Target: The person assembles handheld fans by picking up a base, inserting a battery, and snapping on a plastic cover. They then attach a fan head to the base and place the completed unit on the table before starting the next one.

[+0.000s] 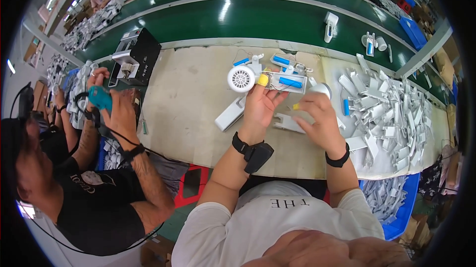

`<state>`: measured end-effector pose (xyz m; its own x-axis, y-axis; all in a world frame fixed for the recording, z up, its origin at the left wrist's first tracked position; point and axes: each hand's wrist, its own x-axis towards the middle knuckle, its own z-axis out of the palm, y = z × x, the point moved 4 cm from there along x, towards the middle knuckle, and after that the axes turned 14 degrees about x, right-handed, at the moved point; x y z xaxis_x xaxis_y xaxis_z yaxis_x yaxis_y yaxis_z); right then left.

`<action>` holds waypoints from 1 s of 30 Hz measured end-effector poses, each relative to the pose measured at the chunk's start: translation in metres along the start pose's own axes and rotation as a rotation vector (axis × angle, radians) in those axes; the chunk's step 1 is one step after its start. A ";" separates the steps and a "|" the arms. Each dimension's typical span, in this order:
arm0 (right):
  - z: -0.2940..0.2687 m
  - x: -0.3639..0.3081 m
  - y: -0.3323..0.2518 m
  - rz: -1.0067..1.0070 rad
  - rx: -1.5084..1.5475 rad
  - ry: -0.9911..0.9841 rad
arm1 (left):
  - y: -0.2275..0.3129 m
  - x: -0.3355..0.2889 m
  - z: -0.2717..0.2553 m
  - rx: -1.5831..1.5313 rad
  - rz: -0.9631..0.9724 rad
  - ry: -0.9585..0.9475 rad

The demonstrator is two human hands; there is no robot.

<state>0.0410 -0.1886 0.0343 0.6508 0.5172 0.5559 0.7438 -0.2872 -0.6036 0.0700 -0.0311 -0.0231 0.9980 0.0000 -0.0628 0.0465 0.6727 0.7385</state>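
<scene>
My left hand [261, 107] holds up a white plastic housing half [286, 82] with a blue cylindrical cell and thin wires in it; a yellow cot covers one fingertip. Touching its left end is a round white fan head [241, 78]. My right hand [320, 117], also with a yellow fingertip cot, pinches something small just right of the housing and partly hides a rounded white part [322, 88]. Beneath my hands lie a flat white shell piece [288, 123] and a white handle piece [230, 114] on the beige worktable [191, 103].
A heap of white shell parts [389, 113] fills the table's right side. A green conveyor belt [238, 19] runs behind, carrying a few white units. A black machine [135, 54] stands at the left. A person beside me holds a teal tool [100, 98]. A blue bin [391, 202] sits lower right.
</scene>
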 end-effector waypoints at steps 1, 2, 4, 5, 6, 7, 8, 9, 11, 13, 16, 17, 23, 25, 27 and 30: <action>0.000 0.001 -0.001 0.008 -0.003 0.005 | -0.001 -0.002 0.006 -0.010 -0.004 0.001; -0.003 0.004 -0.006 -0.068 -0.085 0.113 | -0.003 -0.004 0.010 -0.020 -0.008 0.002; -0.004 0.010 -0.012 -0.135 -0.187 0.237 | -0.013 -0.005 0.014 -0.018 -0.019 -0.035; -0.001 0.013 -0.013 -0.152 -0.198 0.244 | -0.017 -0.007 0.016 -0.019 -0.019 -0.058; 0.002 0.013 -0.013 -0.168 -0.203 0.247 | -0.020 -0.010 0.016 -0.012 -0.031 -0.090; 0.002 0.013 -0.010 -0.159 -0.209 0.253 | -0.022 -0.011 0.017 -0.010 -0.041 -0.097; 0.001 0.012 -0.008 -0.172 -0.224 0.259 | -0.022 -0.012 0.021 0.014 -0.013 -0.148; 0.001 0.012 -0.008 -0.186 -0.237 0.266 | -0.020 -0.013 0.024 0.039 0.017 -0.199; -0.003 0.005 -0.002 -0.174 -0.217 0.249 | -0.019 -0.019 0.031 0.073 0.009 -0.215; -0.004 0.001 0.001 -0.170 -0.192 0.229 | -0.019 -0.021 0.035 0.108 0.011 -0.226; -0.008 -0.002 0.010 -0.010 0.112 0.292 | -0.020 -0.021 0.038 0.142 0.044 -0.280; -0.012 -0.001 0.012 0.054 0.199 0.315 | -0.018 -0.021 0.039 0.186 0.078 -0.283; -0.018 0.000 0.001 -0.020 0.039 0.284 | -0.024 -0.022 0.036 0.258 0.099 -0.287; -0.017 -0.001 -0.002 -0.073 -0.107 0.255 | -0.025 -0.023 0.036 0.261 0.106 -0.271; -0.015 -0.001 -0.002 -0.094 -0.115 0.278 | -0.025 -0.023 0.035 0.241 0.125 -0.269; -0.015 -0.002 -0.001 -0.074 -0.144 0.277 | -0.024 -0.024 0.038 0.254 0.124 -0.259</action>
<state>0.0413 -0.2016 0.0427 0.5965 0.3074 0.7415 0.7915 -0.3786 -0.4798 0.0462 -0.0754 -0.0139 0.9728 -0.1392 0.1851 -0.0985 0.4746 0.8747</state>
